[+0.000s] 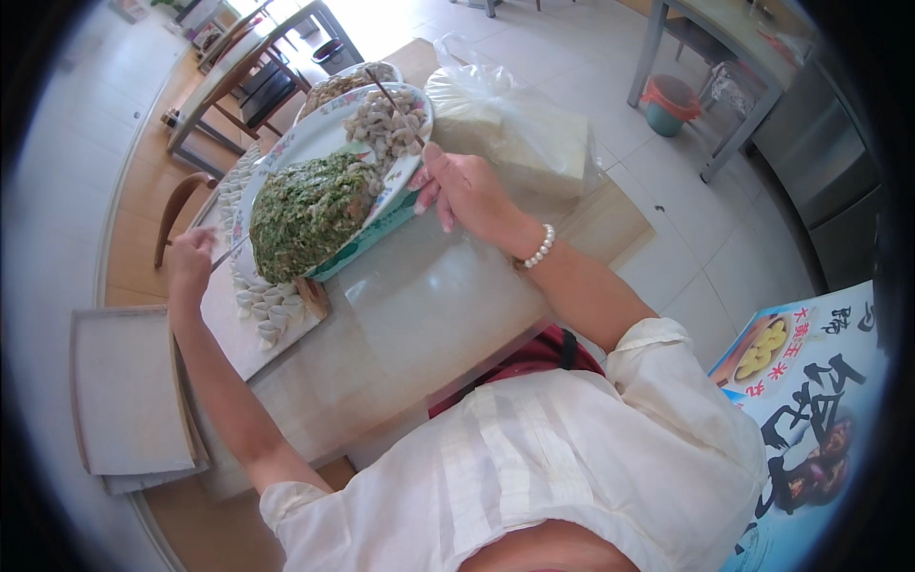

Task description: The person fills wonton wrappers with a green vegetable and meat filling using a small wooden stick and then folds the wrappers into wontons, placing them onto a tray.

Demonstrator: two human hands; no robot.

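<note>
My left hand (191, 259) is closed around a thin metal-looking tool (230, 252) that points at the mound of green minced filling (307, 214). In my right hand (465, 189) is a thin dark stick, perhaps a chopstick (389, 96), which reaches over the peeled shrimp (386, 125). Filling and shrimp share a large floral-rimmed plate (286, 146), tilted on a green box (364, 239). Folded dumplings (275, 307) lie in rows on a pale board (229, 325) beside and behind the plate. Pale residue coats some right fingers.
A second plate of brownish food (343, 86) stands behind. Wrapped stacks, seemingly dumpling wrappers (536, 150), sit in a clear plastic bag (472, 86) at right. Flat trays (129, 386) lie at the worktable's (422, 314) left end. A wooden chair (179, 207) stands beyond it.
</note>
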